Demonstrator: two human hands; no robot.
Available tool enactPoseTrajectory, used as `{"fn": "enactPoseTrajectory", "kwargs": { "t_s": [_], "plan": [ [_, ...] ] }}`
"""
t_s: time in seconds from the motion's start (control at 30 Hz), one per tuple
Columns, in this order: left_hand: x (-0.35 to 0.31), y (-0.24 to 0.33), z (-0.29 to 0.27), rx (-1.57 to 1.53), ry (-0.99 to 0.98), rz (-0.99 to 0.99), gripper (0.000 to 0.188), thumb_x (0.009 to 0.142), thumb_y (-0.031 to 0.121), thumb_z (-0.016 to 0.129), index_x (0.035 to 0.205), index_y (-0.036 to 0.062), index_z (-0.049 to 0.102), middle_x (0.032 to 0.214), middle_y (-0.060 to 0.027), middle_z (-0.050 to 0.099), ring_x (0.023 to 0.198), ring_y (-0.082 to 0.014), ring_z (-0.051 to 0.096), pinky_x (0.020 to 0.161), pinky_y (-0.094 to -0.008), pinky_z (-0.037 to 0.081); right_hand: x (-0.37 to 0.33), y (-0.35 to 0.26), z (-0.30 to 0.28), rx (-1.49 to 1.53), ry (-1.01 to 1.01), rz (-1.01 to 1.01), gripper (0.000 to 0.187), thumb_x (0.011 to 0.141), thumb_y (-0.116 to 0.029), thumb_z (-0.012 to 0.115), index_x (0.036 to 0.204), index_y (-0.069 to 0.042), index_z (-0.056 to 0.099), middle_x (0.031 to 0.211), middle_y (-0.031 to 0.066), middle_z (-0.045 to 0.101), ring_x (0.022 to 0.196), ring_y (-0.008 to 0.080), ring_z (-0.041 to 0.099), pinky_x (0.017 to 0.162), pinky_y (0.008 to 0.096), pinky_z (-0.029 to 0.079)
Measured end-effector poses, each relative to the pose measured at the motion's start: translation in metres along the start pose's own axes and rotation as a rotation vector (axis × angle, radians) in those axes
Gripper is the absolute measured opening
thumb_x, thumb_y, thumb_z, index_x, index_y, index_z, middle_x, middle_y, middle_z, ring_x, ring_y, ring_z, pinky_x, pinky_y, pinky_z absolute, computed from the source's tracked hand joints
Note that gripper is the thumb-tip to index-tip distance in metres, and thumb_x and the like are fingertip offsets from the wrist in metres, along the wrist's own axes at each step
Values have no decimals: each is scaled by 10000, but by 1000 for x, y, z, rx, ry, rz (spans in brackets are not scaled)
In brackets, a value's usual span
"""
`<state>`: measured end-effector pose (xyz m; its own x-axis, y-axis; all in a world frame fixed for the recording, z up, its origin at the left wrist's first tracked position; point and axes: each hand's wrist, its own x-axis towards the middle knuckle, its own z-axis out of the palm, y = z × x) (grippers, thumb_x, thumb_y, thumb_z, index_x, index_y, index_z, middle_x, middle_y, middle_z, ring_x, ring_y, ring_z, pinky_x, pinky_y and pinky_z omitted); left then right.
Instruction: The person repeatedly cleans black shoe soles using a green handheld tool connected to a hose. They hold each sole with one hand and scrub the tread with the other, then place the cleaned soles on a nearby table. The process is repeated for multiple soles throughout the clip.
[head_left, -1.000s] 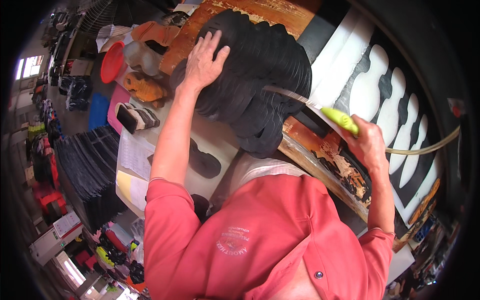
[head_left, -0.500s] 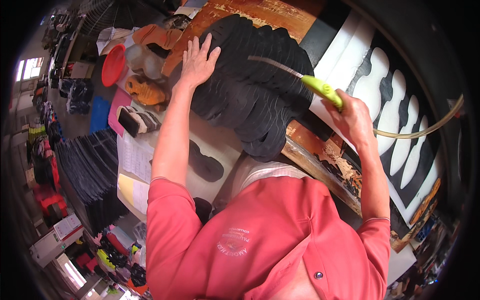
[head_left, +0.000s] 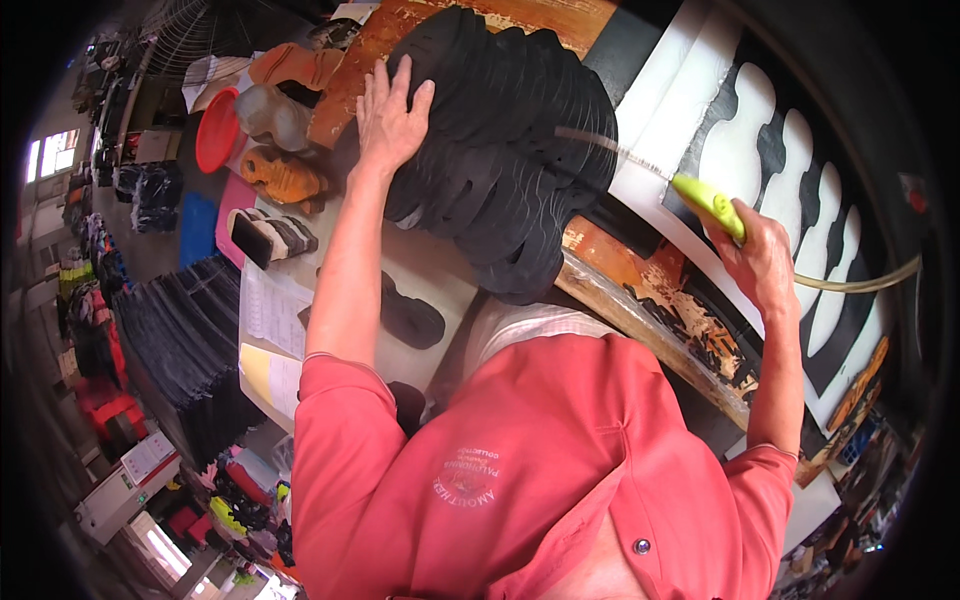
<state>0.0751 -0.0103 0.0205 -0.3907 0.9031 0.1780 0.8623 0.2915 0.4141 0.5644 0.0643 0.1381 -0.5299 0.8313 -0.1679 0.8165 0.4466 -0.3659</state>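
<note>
A large pile of black, sole-shaped pieces (head_left: pixel 500 190), stacked in overlapping rows with pale edge lines, lies in front of me. My left hand (head_left: pixel 393 125) rests on the pile's left edge with fingers spread, gripping nothing. My right hand (head_left: pixel 757 255) is wrapped round a lime-green air blow gun (head_left: pixel 708 203), to the right of the pile. Its long thin nozzle (head_left: pixel 630 155) points left, over the pile's right part. From the right hand a yellowish hose (head_left: pixel 860 284) runs off to the right.
White sole-shaped pieces (head_left: pixel 737 125) lie on a black surface at the right. A worn wooden edge (head_left: pixel 650 335) with black scraps is nearer. Left stand a red bowl (head_left: pixel 217 130), an orange shoe form (head_left: pixel 280 175), papers (head_left: pixel 270 315) and a dark stack (head_left: pixel 185 340). A single dark sole (head_left: pixel 412 318) lies near my left forearm.
My right hand has moved right and a little nearer to me with the blow gun, drawing its nozzle toward the pile's right edge. My left hand stays spread on the pile.
</note>
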Motion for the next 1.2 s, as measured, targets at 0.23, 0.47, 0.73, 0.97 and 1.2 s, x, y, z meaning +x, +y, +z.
{"fn": "enactPoseTrajectory", "kwargs": {
  "t_s": [0.23,0.47,0.73,0.97,1.2],
  "plan": [
    [-15,13,-2,56,-33,68,772,1057,666,500,1665,197,420,1731,-267,291,1599,-538,211,1270,-702,148,-22,16,-1,45,-32,-27,186,906,-136,786,1005,-34,666,893,212,726,814,433,709,728,511,560],
    [-22,30,4,110,-29,103,896,1034,650,578,1684,82,340,1744,-257,275,1620,-504,189,1288,-659,151,-33,19,-4,-15,-59,-101,174,911,-134,786,1031,-46,696,927,207,748,813,409,733,731,490,571],
    [-25,36,4,46,-44,110,1009,992,715,586,1683,32,312,1747,-275,244,1629,-470,182,1307,-607,154,-37,26,-5,35,-41,-6,190,921,-134,777,1059,-31,698,921,238,738,822,432,728,722,485,560],
    [-24,35,6,75,-15,132,974,990,698,605,1678,62,342,1737,-282,262,1615,-486,215,1297,-610,184,-49,29,-11,-28,-72,-40,191,905,-142,787,1001,-39,658,908,185,738,860,423,716,770,492,572],
    [-24,33,6,98,-8,136,934,1007,675,602,1680,80,343,1740,-262,278,1615,-471,231,1295,-596,204,-55,33,-10,-35,17,94,192,931,-175,781,994,-36,665,919,213,738,845,449,708,739,517,558]
  ]
}}
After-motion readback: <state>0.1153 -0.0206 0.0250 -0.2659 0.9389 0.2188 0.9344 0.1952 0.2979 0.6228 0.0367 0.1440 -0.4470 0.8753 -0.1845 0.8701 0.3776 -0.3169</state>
